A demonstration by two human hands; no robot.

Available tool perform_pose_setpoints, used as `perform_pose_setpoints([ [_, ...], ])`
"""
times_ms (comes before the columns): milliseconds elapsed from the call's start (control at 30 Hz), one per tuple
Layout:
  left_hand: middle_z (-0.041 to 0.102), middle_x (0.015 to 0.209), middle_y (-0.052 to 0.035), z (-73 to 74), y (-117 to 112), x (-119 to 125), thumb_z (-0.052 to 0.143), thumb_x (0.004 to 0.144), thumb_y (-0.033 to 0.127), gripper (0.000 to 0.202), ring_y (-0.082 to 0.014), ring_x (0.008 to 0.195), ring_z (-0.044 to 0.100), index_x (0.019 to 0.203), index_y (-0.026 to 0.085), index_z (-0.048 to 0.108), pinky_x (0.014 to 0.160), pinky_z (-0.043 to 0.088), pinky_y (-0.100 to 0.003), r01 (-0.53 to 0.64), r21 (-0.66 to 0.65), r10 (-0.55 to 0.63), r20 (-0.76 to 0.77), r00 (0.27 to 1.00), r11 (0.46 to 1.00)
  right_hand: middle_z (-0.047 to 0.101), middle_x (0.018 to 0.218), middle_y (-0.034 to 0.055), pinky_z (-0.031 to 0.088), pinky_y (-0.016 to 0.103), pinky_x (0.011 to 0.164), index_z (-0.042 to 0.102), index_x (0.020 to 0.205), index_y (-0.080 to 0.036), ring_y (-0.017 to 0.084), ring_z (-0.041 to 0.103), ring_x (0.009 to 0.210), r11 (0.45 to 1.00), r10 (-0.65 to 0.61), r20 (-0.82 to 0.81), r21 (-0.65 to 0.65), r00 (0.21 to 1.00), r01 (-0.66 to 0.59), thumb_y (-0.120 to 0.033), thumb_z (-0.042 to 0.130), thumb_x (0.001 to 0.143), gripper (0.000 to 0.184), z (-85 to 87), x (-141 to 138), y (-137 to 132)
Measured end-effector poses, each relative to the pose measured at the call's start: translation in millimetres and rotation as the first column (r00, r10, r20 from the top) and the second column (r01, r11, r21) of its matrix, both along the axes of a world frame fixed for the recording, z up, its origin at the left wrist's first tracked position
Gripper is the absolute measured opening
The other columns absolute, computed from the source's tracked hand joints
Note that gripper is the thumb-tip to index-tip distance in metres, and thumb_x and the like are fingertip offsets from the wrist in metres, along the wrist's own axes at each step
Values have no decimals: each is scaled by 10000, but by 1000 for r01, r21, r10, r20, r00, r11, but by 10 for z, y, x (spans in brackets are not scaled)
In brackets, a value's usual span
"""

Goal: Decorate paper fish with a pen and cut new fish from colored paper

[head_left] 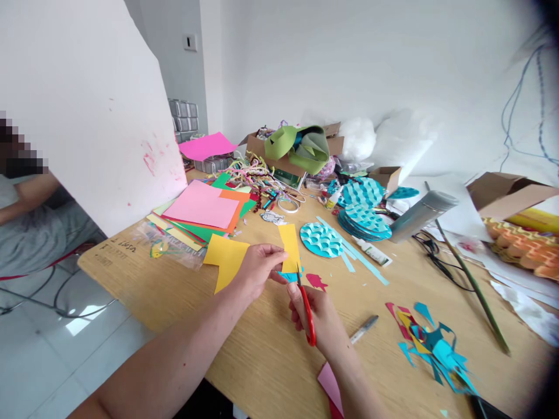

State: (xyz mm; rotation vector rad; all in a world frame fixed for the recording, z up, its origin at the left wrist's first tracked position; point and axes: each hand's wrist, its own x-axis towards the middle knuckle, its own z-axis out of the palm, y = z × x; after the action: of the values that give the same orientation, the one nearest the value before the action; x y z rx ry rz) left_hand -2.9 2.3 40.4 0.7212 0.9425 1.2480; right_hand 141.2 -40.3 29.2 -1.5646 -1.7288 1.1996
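Observation:
My left hand (261, 266) pinches the left edge of a small yellow paper piece (289, 244), held up over the table. In my right hand (317, 317) are red-handled scissors (308, 314), their blades at the lower right corner of that piece. Beyond my left wrist lies a larger yellow sheet (227, 256) with a part cut out. Just under the held piece a bit of blue paper shows, partly hidden by my fingers. Close to the scissors lies a red fish-shaped cutout (316, 282).
Blue scalloped paper discs (322, 240) and a glue tube (372, 251) lie beyond my hands. Coloured sheets (203, 203) are stacked at the left. Paper scraps (437, 346), a pen (364, 329) and a green stick (476, 285) lie rightward. A person sits behind the white board (91, 105).

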Motion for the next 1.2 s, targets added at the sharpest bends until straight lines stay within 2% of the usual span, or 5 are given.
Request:
perform_pose_setpoints([
  [367,598,559,3,16,-4,11,741,596,250,168,-107,481,560,667,121,659,376,517,-210,-19,0,19,2,1000,1000,550,509,33,364,254,428,467,591,-203,138,500,424,1000,-13,4,-27,1000,13,-841,440,738,655,15,-6,4],
  [600,609,573,-9,30,-20,17,733,592,256,179,-104,486,543,675,112,665,374,515,-210,-20,1,20,-1,1000,1000,546,524,38,367,251,432,449,586,-208,146,508,451,999,-2,46,45,999,0,-833,406,764,652,-38,10,3],
  [833,494,489,54,23,-12,13,729,593,250,160,-75,434,475,653,120,659,370,509,-203,-15,14,15,3,1000,1000,552,525,46,369,252,434,437,586,-210,148,499,450,999,-6,65,45,998,3,-829,403,767,646,-36,13,6],
  [1000,598,574,3,22,-16,14,738,586,260,187,-95,482,533,677,114,663,377,508,-203,-17,2,17,-4,1000,1000,546,513,40,356,248,429,439,584,-210,145,489,441,999,-12,66,39,998,9,-821,420,765,637,-44,15,8],
  [1200,503,502,58,13,-16,14,792,548,289,241,-62,431,444,660,123,659,368,492,-194,-26,14,26,9,1000,1000,549,518,40,351,245,432,445,582,-207,146,495,449,998,-11,75,57,997,7,-804,423,781,629,-71,20,13],
])
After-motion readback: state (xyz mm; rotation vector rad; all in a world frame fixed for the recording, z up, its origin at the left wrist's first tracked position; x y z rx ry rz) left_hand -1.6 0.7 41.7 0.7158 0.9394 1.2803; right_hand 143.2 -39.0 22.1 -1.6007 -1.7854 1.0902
